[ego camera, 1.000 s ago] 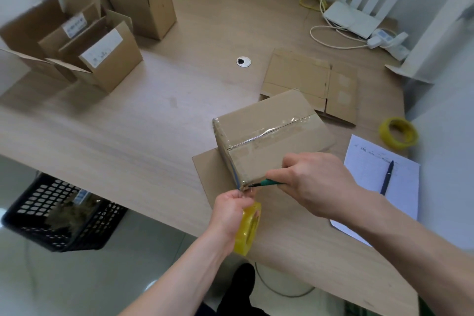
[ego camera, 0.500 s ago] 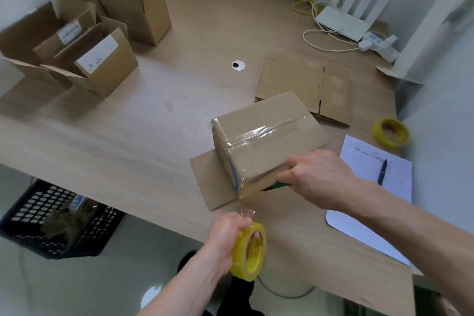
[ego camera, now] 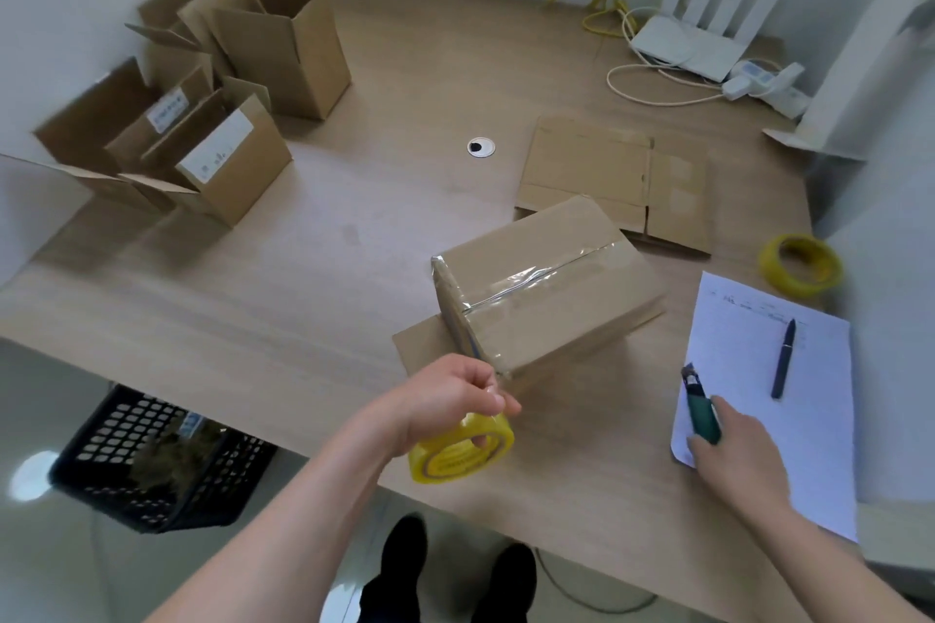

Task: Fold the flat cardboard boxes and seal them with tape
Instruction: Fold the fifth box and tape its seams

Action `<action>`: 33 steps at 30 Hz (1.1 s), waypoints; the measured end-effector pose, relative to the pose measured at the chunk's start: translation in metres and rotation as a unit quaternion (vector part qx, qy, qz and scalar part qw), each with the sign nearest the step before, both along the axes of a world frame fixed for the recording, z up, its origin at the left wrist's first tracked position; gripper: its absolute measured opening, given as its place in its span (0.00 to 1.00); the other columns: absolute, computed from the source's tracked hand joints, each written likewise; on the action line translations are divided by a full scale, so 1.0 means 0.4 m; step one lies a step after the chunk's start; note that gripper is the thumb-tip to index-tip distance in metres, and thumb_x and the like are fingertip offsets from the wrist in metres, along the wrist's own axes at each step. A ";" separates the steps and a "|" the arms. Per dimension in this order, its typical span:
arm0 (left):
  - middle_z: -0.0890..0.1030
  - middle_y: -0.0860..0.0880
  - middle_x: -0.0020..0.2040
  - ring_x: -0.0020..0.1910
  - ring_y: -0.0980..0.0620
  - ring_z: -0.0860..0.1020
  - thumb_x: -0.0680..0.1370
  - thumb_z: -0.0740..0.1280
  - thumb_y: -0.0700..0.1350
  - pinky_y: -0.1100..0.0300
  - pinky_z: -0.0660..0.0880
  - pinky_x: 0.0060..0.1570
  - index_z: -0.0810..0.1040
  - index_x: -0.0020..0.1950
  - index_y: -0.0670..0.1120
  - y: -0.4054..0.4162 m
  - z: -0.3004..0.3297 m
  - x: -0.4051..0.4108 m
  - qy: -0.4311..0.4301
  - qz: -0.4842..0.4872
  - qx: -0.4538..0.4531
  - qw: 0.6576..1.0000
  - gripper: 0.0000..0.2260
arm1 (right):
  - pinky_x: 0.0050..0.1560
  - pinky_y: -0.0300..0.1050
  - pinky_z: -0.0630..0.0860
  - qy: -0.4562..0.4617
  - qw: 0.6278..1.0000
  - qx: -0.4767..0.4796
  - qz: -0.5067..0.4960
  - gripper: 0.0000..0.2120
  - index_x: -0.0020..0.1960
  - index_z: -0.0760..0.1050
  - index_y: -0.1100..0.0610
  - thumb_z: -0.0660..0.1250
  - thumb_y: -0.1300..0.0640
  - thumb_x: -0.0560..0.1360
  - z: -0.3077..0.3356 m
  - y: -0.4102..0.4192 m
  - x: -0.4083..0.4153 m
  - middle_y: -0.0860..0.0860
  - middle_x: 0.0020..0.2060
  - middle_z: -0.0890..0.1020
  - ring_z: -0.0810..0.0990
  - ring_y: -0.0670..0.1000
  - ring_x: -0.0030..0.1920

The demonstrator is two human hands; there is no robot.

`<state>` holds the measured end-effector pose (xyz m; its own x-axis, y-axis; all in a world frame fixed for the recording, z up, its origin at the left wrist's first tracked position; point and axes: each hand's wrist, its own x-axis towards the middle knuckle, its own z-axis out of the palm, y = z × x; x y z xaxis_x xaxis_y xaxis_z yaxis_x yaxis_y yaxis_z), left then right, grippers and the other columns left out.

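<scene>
Touching the left hand (ego camera: 445,397) gripping tape roll (ego camera: 461,453), the sealed box (ego camera: 546,288).

Taped box (ego camera: 546,291) sits on the counter (ego camera: 354,238), resting on a flat cardboard sheet (ego camera: 420,347). Clear tape runs along its top seam and down the near end. Left hand (ego camera: 445,402) holds a yellow tape roll (ego camera: 463,453) just below the box's near corner. Right hand (ego camera: 736,453) holds a green cutter (ego camera: 700,412) over a sheet of paper (ego camera: 809,420); a pen (ego camera: 783,359) lies on it. Open boxes (ego camera: 227,106) far left; a flattened box (ego camera: 617,177) lies behind; a second yellow roll (ego camera: 802,264) sits at right.
</scene>
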<state>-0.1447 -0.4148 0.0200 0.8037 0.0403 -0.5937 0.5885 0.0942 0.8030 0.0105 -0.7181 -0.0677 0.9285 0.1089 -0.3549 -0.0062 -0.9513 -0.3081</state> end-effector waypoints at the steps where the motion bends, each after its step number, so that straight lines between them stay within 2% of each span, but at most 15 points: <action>1: 0.83 0.38 0.55 0.38 0.56 0.81 0.76 0.64 0.31 0.56 0.77 0.40 0.70 0.35 0.43 -0.001 -0.006 0.005 0.003 -0.005 0.012 1.000 0.12 | 0.56 0.58 0.74 -0.028 0.999 0.033 -0.010 0.19 0.64 0.71 0.57 0.67 0.56 0.74 0.017 0.023 0.015 0.59 0.57 0.77 0.74 0.61 0.57; 3: 0.83 0.37 0.55 0.38 0.60 0.81 0.76 0.63 0.31 0.58 0.78 0.38 0.70 0.36 0.43 -0.005 -0.015 0.007 0.007 -0.004 0.023 1.000 0.12 | 0.67 0.56 0.65 -0.083 0.987 0.133 -0.017 0.31 0.75 0.63 0.53 0.68 0.47 0.75 0.081 0.089 0.067 0.52 0.71 0.70 0.66 0.55 0.71; 5: 0.83 0.38 0.55 0.38 0.58 0.81 0.76 0.64 0.31 0.55 0.78 0.42 0.71 0.36 0.42 -0.012 -0.019 0.002 0.012 0.015 0.020 1.000 0.11 | 0.71 0.52 0.61 -0.089 0.973 0.212 0.014 0.36 0.78 0.58 0.49 0.67 0.41 0.75 0.148 0.166 0.137 0.48 0.76 0.64 0.61 0.51 0.75; 7: 0.83 0.38 0.54 0.37 0.57 0.81 0.73 0.67 0.34 0.52 0.76 0.46 0.71 0.37 0.42 -0.019 -0.013 -0.007 0.007 0.043 0.017 0.999 0.08 | 0.72 0.51 0.60 -0.054 0.971 0.218 0.086 0.38 0.79 0.56 0.46 0.67 0.39 0.75 0.184 0.237 0.194 0.47 0.76 0.63 0.60 0.50 0.76; 9: 0.82 0.37 0.54 0.34 0.55 0.80 0.68 0.68 0.40 0.54 0.76 0.45 0.72 0.37 0.41 -0.021 0.006 -0.018 -0.003 0.065 0.029 0.997 0.05 | 0.68 0.46 0.63 0.012 0.967 0.215 0.133 0.37 0.78 0.56 0.44 0.69 0.41 0.75 0.195 0.286 0.216 0.46 0.75 0.64 0.63 0.49 0.74; 11: 0.81 0.33 0.52 0.31 0.48 0.79 0.66 0.68 0.42 0.56 0.75 0.42 0.73 0.36 0.43 -0.009 0.017 -0.031 -0.005 0.092 0.032 0.995 0.05 | 0.58 0.40 0.65 0.058 0.963 0.234 0.120 0.35 0.77 0.60 0.44 0.70 0.43 0.74 0.194 0.309 0.204 0.45 0.72 0.69 0.70 0.47 0.66; 13: 0.79 0.32 0.45 0.31 0.44 0.79 0.68 0.69 0.41 0.56 0.75 0.41 0.73 0.34 0.45 0.025 0.017 -0.044 -0.007 0.133 0.025 0.991 0.05 | 0.48 0.37 0.66 0.026 0.973 0.214 0.088 0.35 0.74 0.63 0.43 0.71 0.39 0.71 0.196 0.315 0.163 0.45 0.68 0.74 0.74 0.47 0.59; 14: 0.79 0.33 0.42 0.31 0.43 0.80 0.70 0.69 0.39 0.57 0.76 0.39 0.73 0.35 0.45 0.051 0.013 -0.045 -0.011 0.164 0.017 0.986 0.07 | 0.45 0.38 0.66 0.007 0.979 0.195 0.065 0.38 0.73 0.62 0.43 0.72 0.35 0.68 0.197 0.324 0.133 0.45 0.66 0.75 0.75 0.50 0.59; 18: 0.81 0.35 0.37 0.34 0.42 0.80 0.78 0.63 0.34 0.58 0.76 0.35 0.72 0.34 0.43 0.192 0.014 -0.012 -0.036 0.264 0.015 0.964 0.13 | 0.54 0.53 0.78 0.080 0.978 0.190 0.038 0.47 0.68 0.53 0.43 0.68 0.26 0.57 0.169 0.405 -0.044 0.48 0.59 0.78 0.81 0.58 0.55; 20: 0.80 0.37 0.35 0.34 0.42 0.80 0.78 0.64 0.35 0.57 0.76 0.37 0.71 0.35 0.44 0.255 0.024 0.011 -0.040 0.255 0.031 0.966 0.12 | 0.56 0.57 0.77 0.092 0.975 0.204 0.017 0.47 0.68 0.52 0.41 0.65 0.24 0.57 0.156 0.440 -0.094 0.50 0.60 0.77 0.79 0.59 0.58; 23: 0.79 0.38 0.34 0.30 0.44 0.79 0.77 0.65 0.36 0.60 0.74 0.32 0.73 0.39 0.43 0.326 0.030 0.028 -0.031 0.207 0.059 0.976 0.08 | 0.58 0.56 0.73 -0.058 0.988 0.138 -0.041 0.54 0.74 0.48 0.44 0.63 0.23 0.57 0.183 0.461 -0.050 0.53 0.70 0.71 0.74 0.57 0.66; 24: 0.79 0.37 0.33 0.29 0.45 0.78 0.77 0.65 0.37 0.63 0.73 0.30 0.73 0.39 0.43 0.343 0.031 0.033 -0.029 0.184 0.069 0.980 0.07 | 0.60 0.55 0.72 -0.091 0.987 0.130 -0.029 0.55 0.76 0.48 0.43 0.65 0.25 0.57 0.192 0.473 -0.028 0.51 0.72 0.68 0.71 0.55 0.69; 26: 0.79 0.35 0.32 0.30 0.45 0.77 0.78 0.65 0.38 0.65 0.72 0.29 0.73 0.39 0.43 0.370 0.033 0.048 -0.028 0.147 0.079 0.986 0.07 | 0.65 0.48 0.66 -0.069 0.985 0.156 0.032 0.55 0.78 0.50 0.45 0.70 0.32 0.57 0.202 0.509 -0.005 0.48 0.74 0.65 0.65 0.50 0.72; 29: 0.77 0.36 0.35 0.27 0.44 0.77 0.78 0.65 0.36 0.62 0.74 0.30 0.72 0.40 0.41 0.413 0.037 0.078 -0.035 0.122 0.072 0.989 0.07 | 0.68 0.48 0.67 -0.020 0.984 0.164 0.061 0.50 0.75 0.64 0.47 0.75 0.35 0.57 0.190 0.576 -0.019 0.50 0.69 0.70 0.68 0.51 0.70; 33: 0.81 0.45 0.40 0.25 0.45 0.75 0.78 0.64 0.34 0.60 0.74 0.29 0.68 0.35 0.43 0.469 0.051 0.121 -0.050 0.090 0.055 0.993 0.13 | 0.57 0.53 0.74 -0.061 0.997 0.038 -0.033 0.52 0.71 0.63 0.44 0.64 0.21 0.52 0.177 0.667 -0.100 0.51 0.62 0.75 0.75 0.56 0.63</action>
